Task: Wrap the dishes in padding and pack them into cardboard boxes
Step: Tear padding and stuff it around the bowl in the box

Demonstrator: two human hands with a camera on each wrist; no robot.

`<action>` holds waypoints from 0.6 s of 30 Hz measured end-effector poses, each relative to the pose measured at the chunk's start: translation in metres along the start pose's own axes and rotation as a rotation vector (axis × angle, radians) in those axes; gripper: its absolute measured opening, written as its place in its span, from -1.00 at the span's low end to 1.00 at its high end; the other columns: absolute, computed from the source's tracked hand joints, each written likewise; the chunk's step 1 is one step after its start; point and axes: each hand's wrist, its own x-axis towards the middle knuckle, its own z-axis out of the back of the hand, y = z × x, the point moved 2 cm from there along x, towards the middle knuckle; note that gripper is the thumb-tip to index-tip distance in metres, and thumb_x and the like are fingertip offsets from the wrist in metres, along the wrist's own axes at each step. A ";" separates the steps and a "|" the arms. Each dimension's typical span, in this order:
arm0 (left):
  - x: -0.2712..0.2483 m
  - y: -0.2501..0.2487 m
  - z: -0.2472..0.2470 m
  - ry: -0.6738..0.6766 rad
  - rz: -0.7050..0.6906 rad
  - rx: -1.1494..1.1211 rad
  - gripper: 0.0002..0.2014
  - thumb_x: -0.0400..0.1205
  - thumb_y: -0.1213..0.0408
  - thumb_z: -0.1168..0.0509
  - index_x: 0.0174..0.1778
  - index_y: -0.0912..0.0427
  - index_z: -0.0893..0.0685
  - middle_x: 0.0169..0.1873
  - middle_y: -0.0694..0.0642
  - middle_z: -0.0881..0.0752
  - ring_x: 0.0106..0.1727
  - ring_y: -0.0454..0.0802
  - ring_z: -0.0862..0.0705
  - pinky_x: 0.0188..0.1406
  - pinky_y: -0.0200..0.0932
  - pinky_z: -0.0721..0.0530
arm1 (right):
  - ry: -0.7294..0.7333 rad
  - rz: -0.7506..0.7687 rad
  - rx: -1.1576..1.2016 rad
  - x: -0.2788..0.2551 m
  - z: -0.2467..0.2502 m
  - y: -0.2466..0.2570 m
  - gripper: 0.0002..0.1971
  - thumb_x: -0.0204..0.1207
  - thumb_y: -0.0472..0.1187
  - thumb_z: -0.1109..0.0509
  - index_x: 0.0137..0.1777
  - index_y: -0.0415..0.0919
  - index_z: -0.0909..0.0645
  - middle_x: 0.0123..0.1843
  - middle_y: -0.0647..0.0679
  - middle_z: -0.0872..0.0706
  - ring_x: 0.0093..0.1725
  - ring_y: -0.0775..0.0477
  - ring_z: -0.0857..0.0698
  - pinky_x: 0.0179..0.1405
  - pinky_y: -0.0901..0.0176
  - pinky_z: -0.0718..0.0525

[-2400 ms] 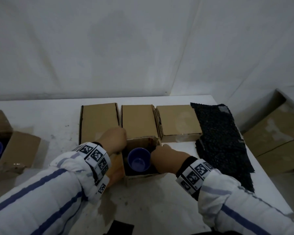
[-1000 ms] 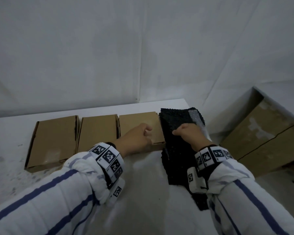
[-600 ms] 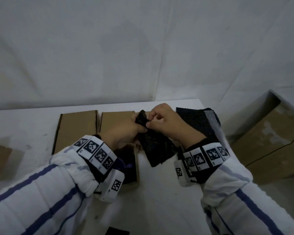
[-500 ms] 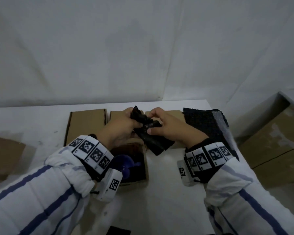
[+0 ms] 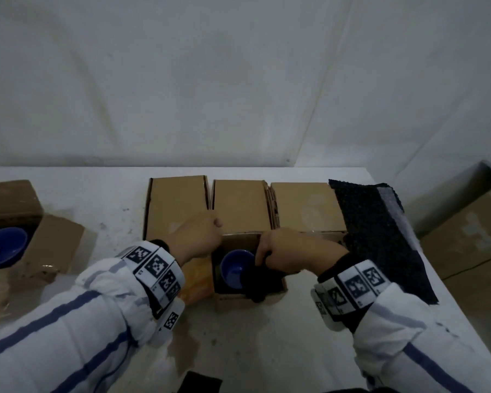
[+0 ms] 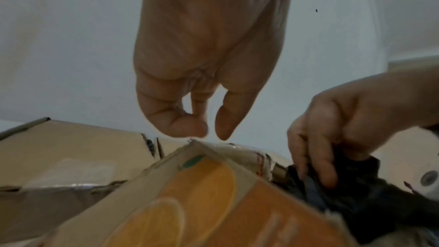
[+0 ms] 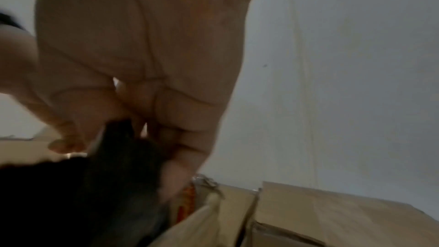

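A: From the head camera, where does the blue bowl [image 5: 236,268] sit?

B: Inside the open cardboard box [image 5: 248,301] at mid-table, just in front of three closed boxes [image 5: 240,207]. The right hand [image 5: 291,255] pinches a black padding piece [image 5: 262,282] at the bowl's right rim; the hand hides part of the padding. The left hand [image 5: 196,236], left of the open box, hangs with fingers loosely curled, holding nothing.

A: And beyond the open box?

B: A stack of padding sheets [image 5: 377,236] lies to its right; another blue bowl [image 5: 3,246] to its far left is cut off by the frame edge.

A: The left wrist view?

B: Left fingers [image 6: 185,125] hover just above the open box's corner, its flap [image 6: 209,200] printed orange; the bowl is hidden.

A: The right wrist view?

B: Blurred. Fingers [image 7: 180,168] close on dark padding; what lies beneath cannot be made out.
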 end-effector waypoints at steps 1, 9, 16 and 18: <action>0.002 0.003 -0.003 0.026 0.028 0.058 -0.64 0.61 0.45 -0.23 0.33 0.13 -0.49 0.16 0.15 -0.59 -0.02 0.04 -0.62 -0.29 -0.20 -0.63 | 0.071 -0.024 -0.115 0.002 -0.007 0.005 -0.71 0.62 -0.10 -0.24 0.16 -0.20 -0.70 0.07 -0.04 -0.71 0.03 -0.05 -0.65 0.07 0.15 -0.63; 0.013 0.013 -0.013 0.102 0.072 0.104 -0.71 0.54 0.57 -0.25 0.10 0.16 -0.62 -0.07 0.19 -0.71 -0.05 0.13 -0.74 -0.10 0.04 -0.79 | 0.085 -0.086 -0.259 0.008 -0.036 0.006 -0.65 0.64 -0.06 -0.24 0.24 -0.30 -0.63 0.11 -0.21 -0.72 0.02 -0.16 -0.68 0.06 0.10 -0.63; 0.019 0.009 -0.019 0.079 0.064 0.101 -0.73 0.53 0.56 -0.27 0.05 0.14 -0.61 -0.11 0.17 -0.70 -0.09 0.13 -0.73 -0.15 0.03 -0.79 | 0.114 -0.069 -0.250 0.013 -0.044 0.008 -0.67 0.64 -0.17 -0.26 0.28 -0.39 -0.58 0.16 -0.28 -0.70 0.16 -0.23 -0.68 0.22 0.04 -0.62; 0.017 0.005 -0.019 0.079 0.069 0.111 -0.74 0.55 0.55 -0.25 0.07 0.15 -0.59 -0.12 0.16 -0.68 -0.12 0.11 -0.73 -0.20 -0.03 -0.76 | 0.101 -0.080 -0.180 0.011 -0.051 0.007 -0.65 0.64 -0.15 -0.27 0.29 -0.39 -0.57 0.16 -0.29 -0.70 0.17 -0.24 -0.68 0.20 0.05 -0.61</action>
